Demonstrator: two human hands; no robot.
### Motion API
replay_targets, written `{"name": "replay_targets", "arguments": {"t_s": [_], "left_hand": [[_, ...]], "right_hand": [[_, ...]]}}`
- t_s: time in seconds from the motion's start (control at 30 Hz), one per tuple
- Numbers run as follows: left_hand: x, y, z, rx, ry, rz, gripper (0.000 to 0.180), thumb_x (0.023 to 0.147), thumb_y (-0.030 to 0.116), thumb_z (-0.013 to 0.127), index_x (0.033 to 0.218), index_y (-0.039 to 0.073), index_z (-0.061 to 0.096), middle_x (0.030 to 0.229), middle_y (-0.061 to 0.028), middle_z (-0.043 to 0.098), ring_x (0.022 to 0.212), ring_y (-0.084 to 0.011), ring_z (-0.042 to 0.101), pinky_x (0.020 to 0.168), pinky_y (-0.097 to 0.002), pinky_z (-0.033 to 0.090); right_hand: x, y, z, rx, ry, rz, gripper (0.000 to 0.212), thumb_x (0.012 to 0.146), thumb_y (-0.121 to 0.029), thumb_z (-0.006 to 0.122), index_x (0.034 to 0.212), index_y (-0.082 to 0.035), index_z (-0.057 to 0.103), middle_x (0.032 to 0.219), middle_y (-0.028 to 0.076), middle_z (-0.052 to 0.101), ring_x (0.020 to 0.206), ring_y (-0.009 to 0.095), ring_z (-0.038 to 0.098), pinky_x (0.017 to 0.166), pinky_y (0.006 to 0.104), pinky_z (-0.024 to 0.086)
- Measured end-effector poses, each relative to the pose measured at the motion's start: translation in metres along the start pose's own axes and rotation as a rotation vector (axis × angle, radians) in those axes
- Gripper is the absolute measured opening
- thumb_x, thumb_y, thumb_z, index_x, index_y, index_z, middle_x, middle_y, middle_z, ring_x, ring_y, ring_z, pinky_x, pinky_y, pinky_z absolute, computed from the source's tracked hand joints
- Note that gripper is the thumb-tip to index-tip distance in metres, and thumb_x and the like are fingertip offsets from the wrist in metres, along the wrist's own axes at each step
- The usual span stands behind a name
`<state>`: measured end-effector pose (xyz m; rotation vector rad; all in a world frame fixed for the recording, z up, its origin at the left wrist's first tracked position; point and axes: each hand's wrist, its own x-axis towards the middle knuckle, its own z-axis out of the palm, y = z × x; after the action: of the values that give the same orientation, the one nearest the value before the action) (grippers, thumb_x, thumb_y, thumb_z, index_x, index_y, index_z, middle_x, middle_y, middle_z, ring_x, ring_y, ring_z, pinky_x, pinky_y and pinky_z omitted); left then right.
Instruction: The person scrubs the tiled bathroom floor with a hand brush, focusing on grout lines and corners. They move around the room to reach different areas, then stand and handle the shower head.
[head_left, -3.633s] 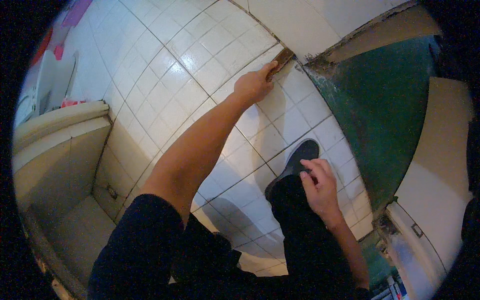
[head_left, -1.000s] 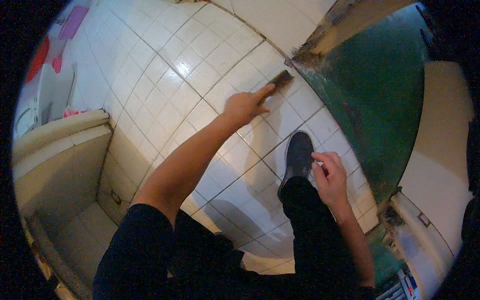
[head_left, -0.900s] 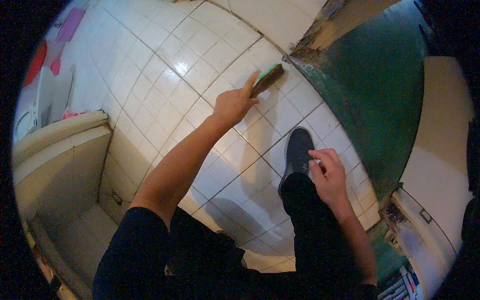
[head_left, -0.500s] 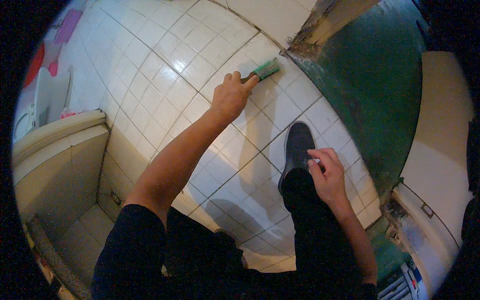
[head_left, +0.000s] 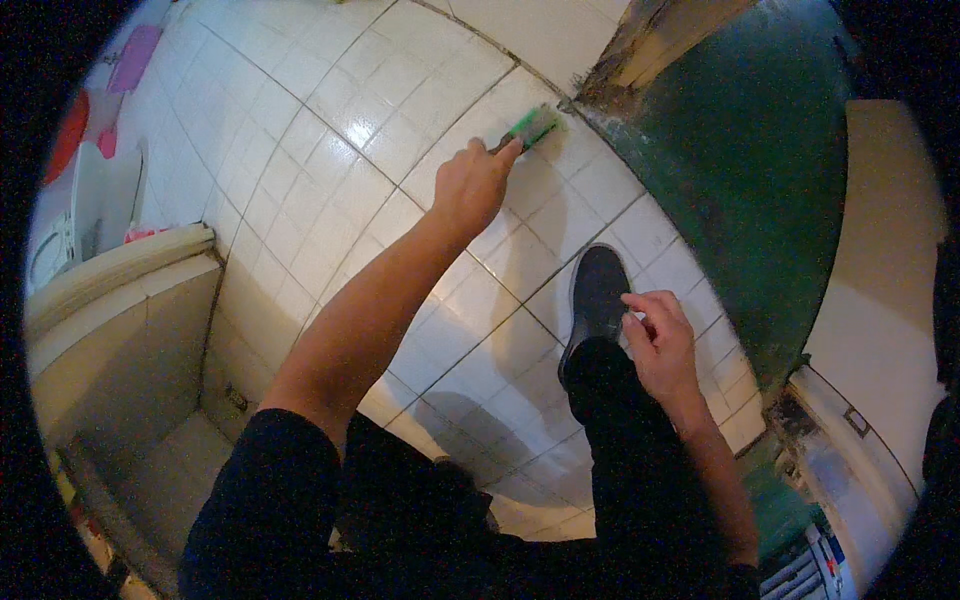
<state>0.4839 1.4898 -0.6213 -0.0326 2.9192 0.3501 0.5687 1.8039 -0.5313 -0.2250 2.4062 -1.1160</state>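
My left hand (head_left: pixel 472 187) is closed around the dark handle of a small scrub brush with green bristles (head_left: pixel 533 127). The brush is held low over the white tiled floor (head_left: pixel 420 120), close to the corner of a door frame; its bristle end is smeared by motion. Over my right knee and dark shoe (head_left: pixel 599 292) hovers my right hand (head_left: pixel 664 350), fingers loosely curled and thumb apart from them, with nothing visible in it.
A green floor area (head_left: pixel 730 200) begins beyond the tiles' right edge. The worn door frame (head_left: pixel 640 60) stands at the far right. Along the left runs a tiled ledge (head_left: pixel 120 260) around a sunken basin. Pink and red plastic items (head_left: pixel 135 58) sit at the far left.
My left hand has pushed the brush slightly forward, a little nearer the door frame corner. My right hand has shifted only a little to the right.
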Motion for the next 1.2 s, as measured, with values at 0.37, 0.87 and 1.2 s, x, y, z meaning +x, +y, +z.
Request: {"name": "replay_targets", "arguments": {"t_s": [0.37,0.87,1.2], "left_hand": [[0.011,-0.003,-0.008,-0.036,-0.015,-0.006,0.043,0.097,0.015,0.054,0.138,0.026,0.060,0.096,-0.0210,0.064,0.080,-0.0383,0.069,0.066,-0.0477,0.056],[0.016,-0.017,0.003,-0.015,-0.077,0.018,0.052,0.098,0.015,0.053,0.146,0.033,0.050,0.099,-0.0224,0.062,0.080,-0.0409,0.068,0.065,-0.0512,0.057],[-0.082,-0.038,0.046,-0.726,-0.321,-0.168,0.035,0.102,0.022,0.054,0.135,0.011,0.053,0.089,-0.0171,0.071,0.079,-0.0311,0.071,0.068,-0.0437,0.056]], "right_hand": [[0.007,-0.011,-0.005,-0.003,-0.020,0.002,0.024,0.092,-0.011,0.067,0.115,-0.003,0.069,0.107,0.015,0.065,0.094,0.032,0.065,0.082,0.0390,0.055],[0.007,-0.003,0.004,0.023,0.008,-0.073,0.023,0.092,-0.010,0.066,0.114,-0.002,0.069,0.108,0.016,0.065,0.097,0.033,0.065,0.085,0.0387,0.054],[0.010,0.010,0.005,-0.027,-0.024,-0.059,0.025,0.093,-0.012,0.066,0.117,-0.003,0.068,0.109,0.015,0.064,0.089,0.028,0.064,0.076,0.0362,0.054]]}}
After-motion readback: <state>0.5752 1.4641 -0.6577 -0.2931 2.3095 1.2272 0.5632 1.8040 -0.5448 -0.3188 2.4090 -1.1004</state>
